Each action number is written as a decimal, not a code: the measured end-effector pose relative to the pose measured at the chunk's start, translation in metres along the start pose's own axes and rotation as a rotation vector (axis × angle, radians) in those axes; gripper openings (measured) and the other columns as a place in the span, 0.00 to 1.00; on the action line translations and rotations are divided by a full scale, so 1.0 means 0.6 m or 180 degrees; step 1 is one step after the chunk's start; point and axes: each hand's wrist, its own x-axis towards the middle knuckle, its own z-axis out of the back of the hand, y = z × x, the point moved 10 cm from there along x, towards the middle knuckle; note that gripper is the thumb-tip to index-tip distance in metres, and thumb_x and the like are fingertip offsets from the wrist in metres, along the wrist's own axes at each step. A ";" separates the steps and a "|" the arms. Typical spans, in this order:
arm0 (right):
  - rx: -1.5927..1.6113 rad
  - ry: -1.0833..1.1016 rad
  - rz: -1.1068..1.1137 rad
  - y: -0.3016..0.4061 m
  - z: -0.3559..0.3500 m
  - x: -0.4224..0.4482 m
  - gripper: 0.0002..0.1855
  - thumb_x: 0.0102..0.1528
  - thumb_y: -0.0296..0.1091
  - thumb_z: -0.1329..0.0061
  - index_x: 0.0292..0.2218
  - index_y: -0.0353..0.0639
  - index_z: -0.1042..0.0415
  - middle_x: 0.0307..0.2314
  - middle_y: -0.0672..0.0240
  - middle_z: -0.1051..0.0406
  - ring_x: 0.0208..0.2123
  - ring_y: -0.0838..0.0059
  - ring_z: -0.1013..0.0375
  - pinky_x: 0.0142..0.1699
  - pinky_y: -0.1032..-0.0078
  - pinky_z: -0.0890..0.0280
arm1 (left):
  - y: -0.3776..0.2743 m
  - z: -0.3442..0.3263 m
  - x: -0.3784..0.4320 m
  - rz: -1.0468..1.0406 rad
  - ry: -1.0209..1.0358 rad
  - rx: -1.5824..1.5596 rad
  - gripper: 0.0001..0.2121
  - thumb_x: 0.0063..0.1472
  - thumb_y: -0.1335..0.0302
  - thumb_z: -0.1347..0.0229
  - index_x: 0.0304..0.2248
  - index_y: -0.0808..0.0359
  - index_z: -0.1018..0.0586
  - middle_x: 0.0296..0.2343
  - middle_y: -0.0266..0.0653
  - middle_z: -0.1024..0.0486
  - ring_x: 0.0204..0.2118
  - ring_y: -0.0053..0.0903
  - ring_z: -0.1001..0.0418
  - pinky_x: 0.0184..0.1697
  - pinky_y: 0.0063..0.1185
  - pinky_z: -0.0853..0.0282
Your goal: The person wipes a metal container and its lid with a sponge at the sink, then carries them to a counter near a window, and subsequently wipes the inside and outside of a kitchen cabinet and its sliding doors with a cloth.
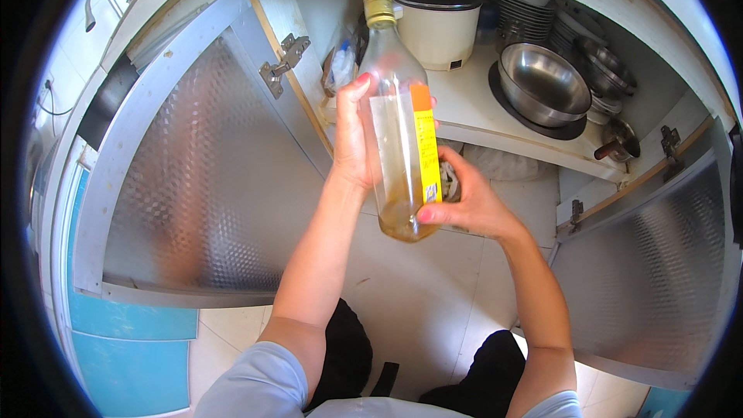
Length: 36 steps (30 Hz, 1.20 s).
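Note:
A clear glass bottle (pixel 400 151) with a gold cap (pixel 379 9) is held up between my two hands, tilted slightly with its cap away from me. My left hand (pixel 352 133) wraps around its left side, the thumb at the shoulder. Near the base, my right hand (pixel 467 200) grips the right side, its thumb on the front. A yellow and orange label (pixel 426 145) bearing writing runs down one face. A little yellowish liquid appears at the bottom. Behind the bottle is the open cabinet's shelf (pixel 458 104).
On the shelf stand a cream electric cooker (pixel 439 29) with a dark lid, a steel bowl (pixel 544 84), stacked plates (pixel 522 8) and a small handled pot (pixel 620 140). Textured cabinet doors hang open on the left (pixel 197 186) and right (pixel 644 261). Plastic bags (pixel 342 64) lie inside at left.

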 end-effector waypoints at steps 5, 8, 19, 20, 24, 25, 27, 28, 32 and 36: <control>0.0197 0.0022 -0.0119 0.007 -0.021 -0.004 0.46 0.31 0.53 0.35 0.46 0.36 0.42 0.39 0.59 0.35 0.43 0.69 0.36 0.49 0.73 0.43 | 0.007 0.004 -0.003 -0.0124 0.0279 -0.0411 0.38 0.51 0.37 0.63 0.51 0.60 0.39 0.33 0.42 0.32 0.34 0.29 0.30 0.29 0.27 0.28; -0.0137 -0.0052 0.0044 0.016 -0.016 -0.006 0.47 0.31 0.54 0.36 0.45 0.35 0.42 0.37 0.58 0.34 0.40 0.68 0.34 0.46 0.74 0.40 | 0.009 0.002 0.003 -0.0187 0.0449 -0.0538 0.39 0.51 0.37 0.62 0.52 0.60 0.42 0.35 0.43 0.33 0.33 0.29 0.31 0.29 0.28 0.28; -0.1417 -0.0441 -0.0040 0.061 -0.024 -0.021 0.49 0.32 0.61 0.40 0.45 0.31 0.43 0.32 0.45 0.32 0.34 0.52 0.29 0.40 0.66 0.35 | 0.000 -0.015 0.001 -0.0125 0.1605 -0.1174 0.42 0.49 0.39 0.54 0.55 0.61 0.47 0.38 0.43 0.38 0.35 0.29 0.35 0.34 0.28 0.33; -0.1418 -0.0439 -0.0035 0.064 -0.024 -0.021 0.49 0.32 0.61 0.40 0.45 0.31 0.43 0.32 0.45 0.32 0.34 0.52 0.29 0.40 0.66 0.35 | -0.001 -0.015 0.002 -0.0129 0.1606 -0.1170 0.42 0.49 0.39 0.54 0.55 0.61 0.47 0.38 0.43 0.38 0.35 0.29 0.35 0.34 0.28 0.33; -0.1420 -0.0401 -0.0072 0.065 -0.028 -0.020 0.50 0.32 0.62 0.40 0.44 0.29 0.43 0.32 0.44 0.32 0.34 0.52 0.29 0.40 0.66 0.35 | -0.001 -0.017 0.000 -0.0107 0.1642 -0.1229 0.42 0.49 0.39 0.55 0.55 0.61 0.47 0.38 0.44 0.38 0.35 0.29 0.35 0.34 0.28 0.33; -0.1431 -0.0416 -0.0045 0.065 -0.028 -0.020 0.50 0.32 0.63 0.40 0.44 0.29 0.43 0.32 0.44 0.32 0.34 0.52 0.29 0.40 0.66 0.35 | -0.001 -0.016 0.000 -0.0102 0.1638 -0.1247 0.43 0.49 0.39 0.55 0.55 0.62 0.47 0.38 0.44 0.38 0.35 0.30 0.35 0.34 0.28 0.33; -0.1439 -0.0419 -0.0027 0.067 -0.028 -0.020 0.50 0.32 0.63 0.41 0.44 0.29 0.43 0.32 0.44 0.32 0.34 0.52 0.29 0.40 0.66 0.35 | -0.002 -0.016 0.000 -0.0117 0.1626 -0.1229 0.42 0.49 0.39 0.55 0.55 0.62 0.47 0.38 0.44 0.38 0.35 0.30 0.34 0.33 0.28 0.33; -0.1449 -0.0427 -0.0011 0.068 -0.028 -0.020 0.50 0.32 0.63 0.41 0.44 0.29 0.43 0.32 0.44 0.32 0.34 0.52 0.29 0.40 0.66 0.35 | -0.001 -0.016 0.000 -0.0128 0.1617 -0.1214 0.42 0.49 0.39 0.55 0.55 0.62 0.47 0.38 0.44 0.38 0.35 0.30 0.34 0.33 0.28 0.33; -0.1458 -0.0424 0.0005 0.067 -0.028 -0.020 0.50 0.32 0.63 0.41 0.44 0.29 0.43 0.32 0.44 0.32 0.34 0.52 0.29 0.40 0.66 0.35 | -0.002 -0.018 0.001 -0.0128 0.1631 -0.1217 0.42 0.50 0.39 0.55 0.55 0.62 0.47 0.38 0.45 0.38 0.35 0.30 0.34 0.33 0.28 0.32; -0.1440 -0.0409 -0.0008 0.068 -0.028 -0.020 0.50 0.32 0.64 0.41 0.44 0.29 0.43 0.32 0.44 0.32 0.34 0.53 0.29 0.40 0.66 0.35 | -0.002 -0.024 0.000 -0.0094 0.1443 -0.1314 0.42 0.48 0.38 0.55 0.54 0.62 0.45 0.36 0.47 0.35 0.33 0.32 0.31 0.30 0.29 0.30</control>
